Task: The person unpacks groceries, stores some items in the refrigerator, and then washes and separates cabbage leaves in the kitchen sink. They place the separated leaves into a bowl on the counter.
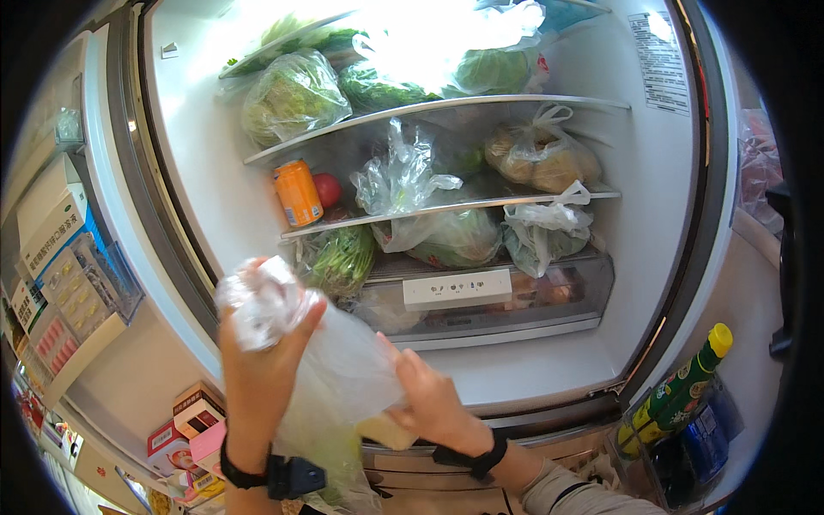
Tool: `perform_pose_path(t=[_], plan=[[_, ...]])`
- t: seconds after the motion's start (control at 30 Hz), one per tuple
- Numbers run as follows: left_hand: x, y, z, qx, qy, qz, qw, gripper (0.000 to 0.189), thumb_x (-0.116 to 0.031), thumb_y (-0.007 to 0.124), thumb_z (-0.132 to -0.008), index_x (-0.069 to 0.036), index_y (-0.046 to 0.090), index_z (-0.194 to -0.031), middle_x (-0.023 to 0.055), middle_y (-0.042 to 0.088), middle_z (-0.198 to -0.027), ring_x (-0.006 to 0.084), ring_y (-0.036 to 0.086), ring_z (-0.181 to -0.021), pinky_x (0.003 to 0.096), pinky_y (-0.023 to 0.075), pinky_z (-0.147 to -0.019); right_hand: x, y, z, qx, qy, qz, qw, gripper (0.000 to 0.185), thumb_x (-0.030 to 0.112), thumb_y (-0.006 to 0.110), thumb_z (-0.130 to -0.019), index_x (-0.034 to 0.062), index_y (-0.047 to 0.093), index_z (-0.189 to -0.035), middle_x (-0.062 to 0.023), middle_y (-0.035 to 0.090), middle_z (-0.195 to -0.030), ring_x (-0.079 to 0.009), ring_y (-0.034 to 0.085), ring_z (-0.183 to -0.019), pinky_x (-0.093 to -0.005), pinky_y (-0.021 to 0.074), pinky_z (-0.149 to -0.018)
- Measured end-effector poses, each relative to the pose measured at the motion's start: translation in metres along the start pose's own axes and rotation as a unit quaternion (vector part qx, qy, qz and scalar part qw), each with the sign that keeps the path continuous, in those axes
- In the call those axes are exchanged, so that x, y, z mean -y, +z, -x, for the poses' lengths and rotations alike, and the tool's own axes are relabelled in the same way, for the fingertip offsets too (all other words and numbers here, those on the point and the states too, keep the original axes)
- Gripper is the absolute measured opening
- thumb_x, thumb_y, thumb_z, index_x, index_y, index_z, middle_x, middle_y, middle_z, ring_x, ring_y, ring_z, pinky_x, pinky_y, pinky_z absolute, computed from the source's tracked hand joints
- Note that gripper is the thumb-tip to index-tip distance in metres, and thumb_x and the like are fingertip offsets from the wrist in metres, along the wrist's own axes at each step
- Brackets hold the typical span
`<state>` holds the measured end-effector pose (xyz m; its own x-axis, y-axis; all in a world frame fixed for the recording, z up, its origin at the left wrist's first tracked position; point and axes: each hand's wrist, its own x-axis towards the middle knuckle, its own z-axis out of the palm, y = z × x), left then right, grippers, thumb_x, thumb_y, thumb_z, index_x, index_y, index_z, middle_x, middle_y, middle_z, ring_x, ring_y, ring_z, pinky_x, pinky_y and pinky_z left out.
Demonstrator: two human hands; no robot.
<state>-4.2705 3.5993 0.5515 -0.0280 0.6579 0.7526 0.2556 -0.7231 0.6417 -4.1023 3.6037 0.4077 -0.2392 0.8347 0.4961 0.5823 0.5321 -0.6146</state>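
In front of the open refrigerator hangs a translucent plastic bag (pixel 344 367) with something pale green in its lower part. My left hand (pixel 261 380) is closed around its gathered, crumpled neck. My right hand (pixel 428 402) pinches the side of the bag lower down, fingers pressed to the film. A pale yellowish piece (pixel 387 431) shows just under the right fingers; whether it is inside the bag cannot be told. Beyond my hands, bagged green stalks (pixel 343 257) lie on the lower level, and an orange can (pixel 297 193) stands beside a red round fruit or vegetable (pixel 327 190).
Glass shelves (pixel 450 215) carry bagged cabbage (pixel 293 96), a bag of brownish round produce (pixel 541 154) and other bags. Below is a clear drawer (pixel 547 296). The left door (pixel 174 347) holds medicine boxes (pixel 51 212); a green bottle (pixel 676 386) stands in the right door.
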Motion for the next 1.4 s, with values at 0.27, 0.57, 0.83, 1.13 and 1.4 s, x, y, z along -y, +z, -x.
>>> perform_pose_path(t=[0.27, 0.57, 0.83, 1.13, 1.4], plan=[[-0.006, -0.055, 0.042, 0.014, -0.080, 0.154, 0.985, 0.074, -0.016, 0.085, -0.066, -0.001, 0.041, -0.123, 0.0081, 0.054, -0.107, 0.0205, 0.059, -0.101, 0.0340, 0.0493, -0.089, -0.022, -0.095, -0.116, -0.323, -0.342, -0.009, 0.882, 0.028, 0.006, 0.062, -0.076, 0.0023, 0.063, -0.104, -0.0142, 0.062, -0.084, -0.0299, 0.064, -0.082, -0.0362, 0.0515, -0.070], [-0.001, -0.045, 0.065, 0.106, -0.142, 0.245, 0.953, 0.066, -0.028, 0.072, -0.080, 0.003, 0.041, -0.130, 0.0096, 0.057, -0.099, 0.0250, 0.064, -0.092, 0.0394, 0.0514, -0.085, 0.014, -0.121, -0.275, -0.175, -0.209, 0.653, 0.707, 0.052, 0.003, 0.063, -0.075, 0.0070, 0.054, -0.127, -0.0087, 0.058, -0.112, -0.0282, 0.059, -0.099, -0.0374, 0.0469, -0.082], [0.010, -0.065, 0.062, 0.125, -0.161, 0.286, 0.936, 0.057, -0.014, 0.067, -0.082, 0.002, 0.041, -0.130, 0.0088, 0.058, -0.097, 0.0270, 0.065, -0.092, 0.0418, 0.0497, -0.088, 0.018, -0.124, -0.338, 0.125, 0.084, 0.732, 0.664, 0.039, 0.024, 0.062, -0.087, 0.0175, 0.060, -0.125, -0.0099, 0.058, -0.128, -0.0248, 0.058, -0.115, -0.0388, 0.0513, -0.087], [0.022, -0.061, 0.055, 0.165, -0.194, 0.261, 0.931, 0.052, -0.007, 0.062, -0.085, 0.002, 0.039, -0.132, 0.0083, 0.059, -0.100, 0.0258, 0.065, -0.096, 0.0383, 0.0472, -0.090, 0.016, -0.149, -0.279, -0.093, -0.070, 0.617, 0.778, 0.025, 0.009, 0.061, -0.074, 0.0022, 0.064, -0.098, -0.0147, 0.068, -0.094, -0.0309, 0.065, -0.091, -0.0440, 0.0522, -0.078], [-0.005, -0.012, 0.024, 0.360, -0.196, 0.254, 0.876, 0.047, -0.009, 0.062, -0.087, 0.001, 0.045, -0.129, 0.0063, 0.060, -0.101, 0.0139, 0.063, -0.085, 0.0292, 0.0499, -0.078, 0.014, -0.021, -0.062, 0.304, -0.242, -0.229, 0.893, 0.083, 0.029, 0.079, -0.071, 0.0019, 0.034, -0.136, -0.0177, 0.044, -0.131, -0.0311, 0.040, -0.126, -0.0433, 0.0344, -0.104]])
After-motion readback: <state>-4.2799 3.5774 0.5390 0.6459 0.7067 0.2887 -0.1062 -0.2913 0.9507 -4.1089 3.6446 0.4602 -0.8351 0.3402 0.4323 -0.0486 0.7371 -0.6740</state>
